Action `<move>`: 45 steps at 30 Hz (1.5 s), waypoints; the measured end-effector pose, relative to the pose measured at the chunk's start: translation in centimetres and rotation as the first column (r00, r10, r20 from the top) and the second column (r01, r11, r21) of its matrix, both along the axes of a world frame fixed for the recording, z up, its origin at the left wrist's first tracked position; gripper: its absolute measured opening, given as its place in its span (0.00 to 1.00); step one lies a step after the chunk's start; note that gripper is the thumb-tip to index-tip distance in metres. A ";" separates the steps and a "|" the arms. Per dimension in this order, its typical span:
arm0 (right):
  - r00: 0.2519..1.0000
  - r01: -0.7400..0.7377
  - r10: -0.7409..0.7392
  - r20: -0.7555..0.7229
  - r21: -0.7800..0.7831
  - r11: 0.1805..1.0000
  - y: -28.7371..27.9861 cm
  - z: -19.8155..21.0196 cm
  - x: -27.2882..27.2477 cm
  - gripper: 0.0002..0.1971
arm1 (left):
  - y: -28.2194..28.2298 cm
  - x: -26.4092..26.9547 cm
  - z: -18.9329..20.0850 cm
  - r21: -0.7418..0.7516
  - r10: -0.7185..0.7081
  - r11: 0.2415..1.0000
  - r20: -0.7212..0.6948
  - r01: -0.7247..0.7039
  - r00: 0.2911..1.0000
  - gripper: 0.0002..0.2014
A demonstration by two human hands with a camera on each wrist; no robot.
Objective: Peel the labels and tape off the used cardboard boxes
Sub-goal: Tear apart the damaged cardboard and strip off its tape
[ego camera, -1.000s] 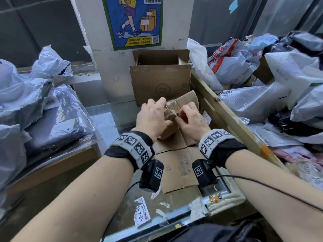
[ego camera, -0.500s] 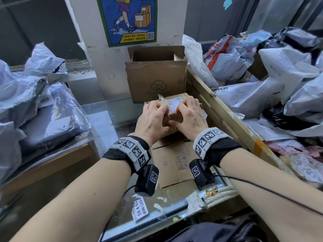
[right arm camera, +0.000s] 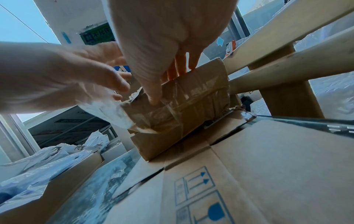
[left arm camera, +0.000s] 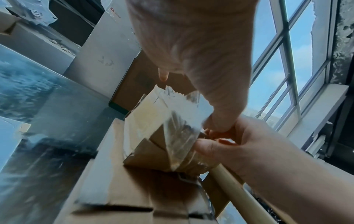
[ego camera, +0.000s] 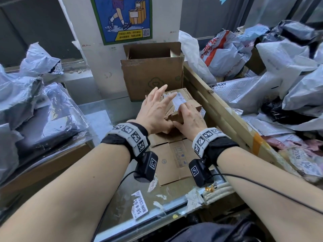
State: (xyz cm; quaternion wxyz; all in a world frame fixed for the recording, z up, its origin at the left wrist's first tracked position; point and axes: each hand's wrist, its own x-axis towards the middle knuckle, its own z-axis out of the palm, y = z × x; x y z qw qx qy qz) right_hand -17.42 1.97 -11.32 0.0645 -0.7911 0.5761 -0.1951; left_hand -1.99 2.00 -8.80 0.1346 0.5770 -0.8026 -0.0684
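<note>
Bright window daylight; wrist views blurred, perhaps overexposed.

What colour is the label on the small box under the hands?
White with dark print, on the brown box; label shows best in the head view.

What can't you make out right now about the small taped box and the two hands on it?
- Print on the white shipping label atop the small brown taped cardboard box: too small and blurred in the head view.
- Label's near end: covered by the right hand.
- Whether the left hand pinches the clear tape: its thumb tip is hidden behind the right hand in the left wrist view.
- Box underside: resting on the flattened brown cardboard.
</note>
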 end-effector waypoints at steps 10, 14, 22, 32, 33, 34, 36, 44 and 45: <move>0.999 -0.050 0.049 0.007 0.154 0.987 -0.9 -0.1 0.2 0.24 | -2.1 0.0 0.3 0.032 -0.024 0.999 0.275 0.016 0.961 0.28; 1.000 0.008 -0.005 -0.025 0.142 0.990 -1.5 -0.2 0.6 0.21 | -1.4 1.1 0.2 -0.298 -0.069 0.950 0.086 0.092 0.994 0.19; 0.998 0.020 -0.014 -0.058 0.107 0.994 -1.6 -0.5 1.1 0.20 | -0.2 1.1 -0.1 -0.094 0.046 0.995 0.053 -0.041 0.998 0.04; 1.000 0.004 -0.002 -0.027 0.058 0.998 -1.3 -0.9 1.2 0.14 | -3.5 -0.6 -0.7 0.338 0.396 0.873 -0.071 -0.351 0.916 0.12; 1.000 0.003 -0.001 -0.029 0.053 0.999 -1.3 -1.0 1.3 0.13 | -3.9 -0.7 -0.8 0.365 0.417 0.857 -0.072 -0.365 0.906 0.11; 0.999 0.003 -0.001 -0.034 0.058 0.998 -1.4 -1.1 1.3 0.14 | -4.2 -0.8 -0.9 0.378 0.443 0.844 -0.092 -0.381 0.892 0.12; 0.999 0.001 0.002 -0.042 0.077 0.997 -1.5 -1.0 1.2 0.15 | -4.4 -0.6 -1.1 0.396 0.496 0.822 -0.140 -0.410 0.857 0.12; 0.982 0.038 -0.004 -0.188 0.175 0.984 -2.5 1.0 1.6 0.27 | -4.8 -0.6 -1.2 0.594 0.619 0.741 -0.427 -0.311 0.660 0.16; 0.969 0.044 -0.002 -0.249 0.163 0.986 -2.7 1.0 1.9 0.28 | -4.7 -0.8 -1.4 0.582 0.605 0.754 -0.434 -0.306 0.668 0.15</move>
